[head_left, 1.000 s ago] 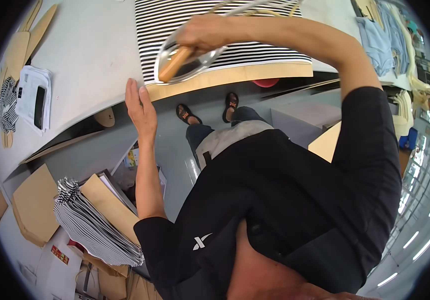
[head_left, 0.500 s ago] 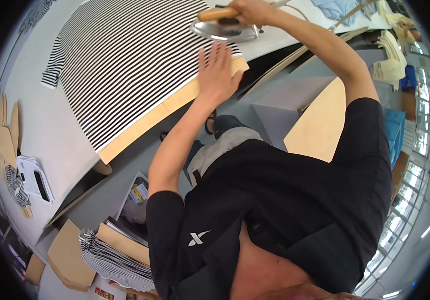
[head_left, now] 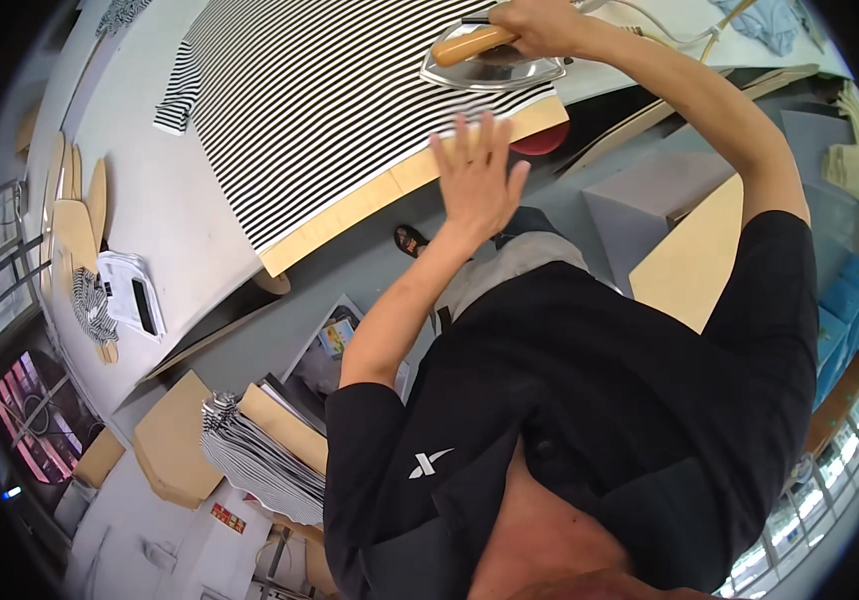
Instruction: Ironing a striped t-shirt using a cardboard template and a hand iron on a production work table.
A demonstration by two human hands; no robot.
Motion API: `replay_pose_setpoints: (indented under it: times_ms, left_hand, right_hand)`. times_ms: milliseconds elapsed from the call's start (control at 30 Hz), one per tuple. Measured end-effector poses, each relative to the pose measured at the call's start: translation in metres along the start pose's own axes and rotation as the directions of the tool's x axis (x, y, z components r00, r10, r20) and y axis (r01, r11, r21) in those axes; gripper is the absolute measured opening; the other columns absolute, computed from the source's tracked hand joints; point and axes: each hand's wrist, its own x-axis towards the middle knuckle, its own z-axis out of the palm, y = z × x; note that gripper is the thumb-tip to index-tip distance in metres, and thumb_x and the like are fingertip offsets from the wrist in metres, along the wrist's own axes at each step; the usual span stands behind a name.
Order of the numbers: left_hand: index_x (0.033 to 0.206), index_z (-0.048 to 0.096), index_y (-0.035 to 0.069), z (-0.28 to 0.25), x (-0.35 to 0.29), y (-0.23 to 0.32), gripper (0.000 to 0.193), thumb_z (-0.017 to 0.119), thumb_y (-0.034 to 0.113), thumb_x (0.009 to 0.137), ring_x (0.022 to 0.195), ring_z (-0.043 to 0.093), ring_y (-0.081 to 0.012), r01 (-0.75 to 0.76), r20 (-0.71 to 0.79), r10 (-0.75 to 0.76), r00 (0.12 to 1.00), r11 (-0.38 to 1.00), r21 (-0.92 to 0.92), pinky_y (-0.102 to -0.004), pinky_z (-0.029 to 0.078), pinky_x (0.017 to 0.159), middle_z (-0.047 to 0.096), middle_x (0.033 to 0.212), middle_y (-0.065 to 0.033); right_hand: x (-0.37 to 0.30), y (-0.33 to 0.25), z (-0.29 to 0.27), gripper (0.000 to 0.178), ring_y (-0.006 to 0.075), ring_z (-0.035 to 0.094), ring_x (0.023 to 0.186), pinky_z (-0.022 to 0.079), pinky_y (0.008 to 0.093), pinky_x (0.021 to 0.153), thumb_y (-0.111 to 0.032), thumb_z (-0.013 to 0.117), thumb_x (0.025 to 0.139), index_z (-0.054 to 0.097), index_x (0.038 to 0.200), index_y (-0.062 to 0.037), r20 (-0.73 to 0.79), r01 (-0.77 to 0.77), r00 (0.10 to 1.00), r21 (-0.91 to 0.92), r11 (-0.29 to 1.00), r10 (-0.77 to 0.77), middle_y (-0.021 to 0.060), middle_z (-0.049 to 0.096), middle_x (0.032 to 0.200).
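Note:
A black-and-white striped knit garment [head_left: 310, 110] lies flat on the table, its sleeve [head_left: 180, 90] out to the left. Beneath it a pale tan board [head_left: 350, 213] shows along the near hem. My right hand [head_left: 542, 27] is closed round the wooden handle of a metal iron [head_left: 495, 68], which is over the garment near its right end. Slightly blurred, my left hand [head_left: 478, 180] has its fingers spread at the near edge of the board. Whether its fingertips touch the cloth, I cannot tell.
Wooden paddle-shaped boards [head_left: 76, 235], a white device with a dark panel [head_left: 135, 295] and a striped bundle [head_left: 93, 305] sit on the table's left. Lower left is a stack of striped cloth [head_left: 255, 440]. Light blue cloth [head_left: 765, 25] lies far right, near a hose [head_left: 665, 30].
My left hand has drawn back from the striped cloth toward me. The iron has shifted slightly left and nearer the hem, still in my right hand. The whole view has swung.

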Motion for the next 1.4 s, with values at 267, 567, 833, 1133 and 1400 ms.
replay_pose_setpoints:
  times_ms: [267, 567, 833, 1133, 1400]
  left_hand:
    - [0.153, 0.041, 0.012, -0.033, -0.037, -0.057, 0.069, 0.053, 0.049, 0.096, 0.155, 0.004, -0.0418, 0.130, -0.035, -0.127, 0.991, 0.983, 0.130, -0.0627, -0.003, 0.119, 0.020, 0.168, -0.0079]
    - [0.155, 0.039, 0.018, -0.065, -0.094, -0.111, 0.073, 0.054, 0.055, 0.094, 0.155, 0.003, -0.0412, 0.237, -0.054, -0.231, 0.971, 0.956, 0.172, -0.0640, -0.004, 0.119, 0.019, 0.168, -0.0064]
    - [0.153, 0.043, 0.021, -0.099, -0.155, -0.157, 0.071, 0.055, 0.057, 0.093, 0.154, 0.009, -0.0416, 0.302, -0.079, -0.292, 0.953, 0.937, 0.178, -0.0654, -0.003, 0.118, 0.023, 0.167, -0.0064]
    - [0.150, 0.049, 0.017, -0.148, -0.191, -0.213, 0.068, 0.059, 0.052, 0.092, 0.153, 0.019, -0.0351, 0.389, -0.136, -0.371, 0.919, 0.909, 0.152, -0.0637, 0.000, 0.119, 0.034, 0.163, -0.0080]
    - [0.111, 0.070, 0.000, -0.176, -0.237, -0.221, 0.019, 0.057, 0.007, 0.099, 0.108, 0.065, -0.0281, 0.468, -0.366, -0.559, 0.744, 0.827, -0.312, -0.0391, 0.045, 0.103, 0.072, 0.113, -0.0132]
  right_hand:
    - [0.039, -0.078, 0.009, 0.031, 0.0344, 0.066, 0.064, 0.053, 0.0437, 0.062, -0.033, 0.074, 0.080, 0.070, 0.078, -0.0025, 0.019, 0.104, 0.994, -0.284, 0.953, -0.103, 0.0134, 0.070, 0.073]
    - [0.090, -0.133, 0.031, 0.033, 0.0346, 0.064, 0.061, 0.052, 0.0426, 0.060, -0.037, 0.076, 0.081, 0.066, 0.077, -0.0055, 0.007, 0.254, 0.966, -0.232, 0.939, -0.259, 0.0115, 0.069, 0.072]
    - [0.138, -0.196, 0.051, 0.039, 0.0351, 0.065, 0.062, 0.054, 0.0433, 0.061, -0.043, 0.075, 0.082, 0.065, 0.070, -0.0066, 0.014, 0.337, 0.938, -0.257, 0.906, -0.345, 0.0100, 0.068, 0.072]
    - [0.238, -0.283, 0.090, 0.032, 0.0335, 0.061, 0.055, 0.053, 0.0406, 0.057, -0.036, 0.074, 0.081, 0.068, 0.068, -0.0071, 0.092, 0.501, 0.865, -0.106, 0.859, -0.493, 0.0084, 0.066, 0.064]
    - [0.196, -0.272, 0.098, 0.026, 0.0338, 0.062, 0.061, 0.053, 0.0431, 0.060, -0.034, 0.079, 0.074, 0.071, 0.080, -0.0100, 0.225, 0.664, 0.743, -0.130, 0.736, -0.630, 0.0076, 0.069, 0.071]
